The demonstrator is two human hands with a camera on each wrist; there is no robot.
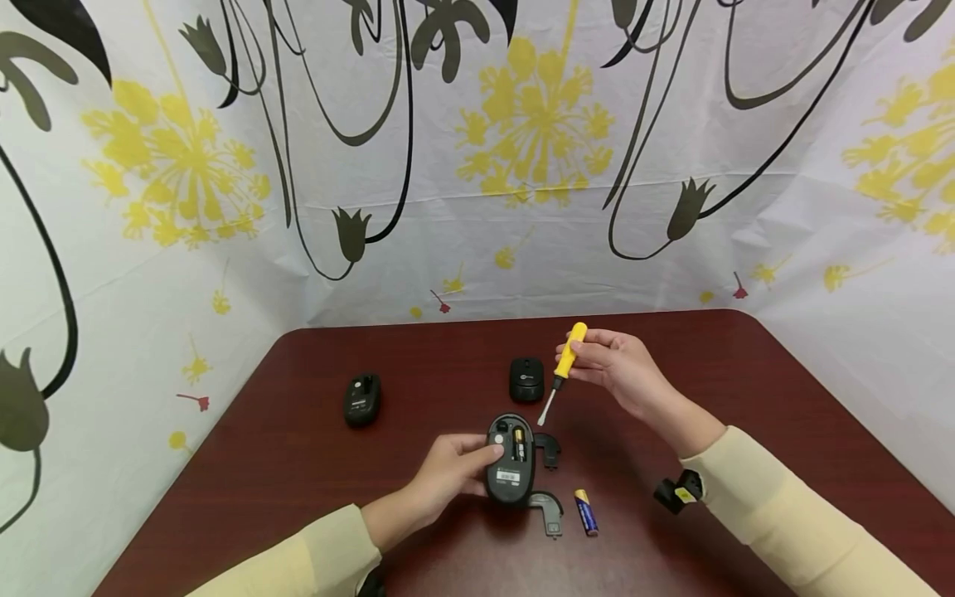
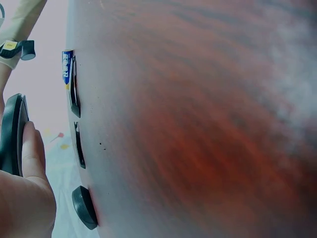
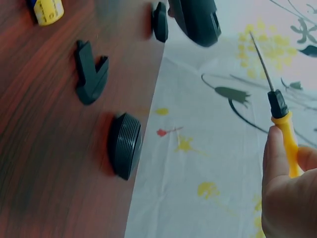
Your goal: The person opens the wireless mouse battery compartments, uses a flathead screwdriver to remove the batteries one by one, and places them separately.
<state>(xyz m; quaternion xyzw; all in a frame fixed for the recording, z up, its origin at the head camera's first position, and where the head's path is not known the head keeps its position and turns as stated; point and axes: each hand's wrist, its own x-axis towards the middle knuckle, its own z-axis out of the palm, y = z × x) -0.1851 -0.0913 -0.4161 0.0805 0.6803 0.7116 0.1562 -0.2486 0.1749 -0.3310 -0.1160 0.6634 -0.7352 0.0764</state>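
In the head view my left hand [image 1: 446, 474] grips a dark computer mouse [image 1: 511, 489], underside up, above the table. Its battery bay is uncovered and a battery [image 1: 520, 441] lies inside. My right hand [image 1: 618, 366] pinches the yellow handle of a screwdriver [image 1: 570, 352]; the metal tip points down, close to the mouse's upper right edge. Two curved cover pieces, an upper one [image 1: 550, 450] and a lower one [image 1: 550, 512], lie on the table right of the mouse. A blue and yellow battery [image 1: 586, 512] is beside them. In the right wrist view the screwdriver [image 3: 278, 106] shows along its whole shaft.
One black mouse [image 1: 526, 380] sits behind the held one, and another mouse [image 1: 362, 400] lies farther left. All rest on a dark red-brown table [image 1: 440, 365]. A white cloth with printed flowers [image 1: 418, 182] hangs behind the table's far edge.
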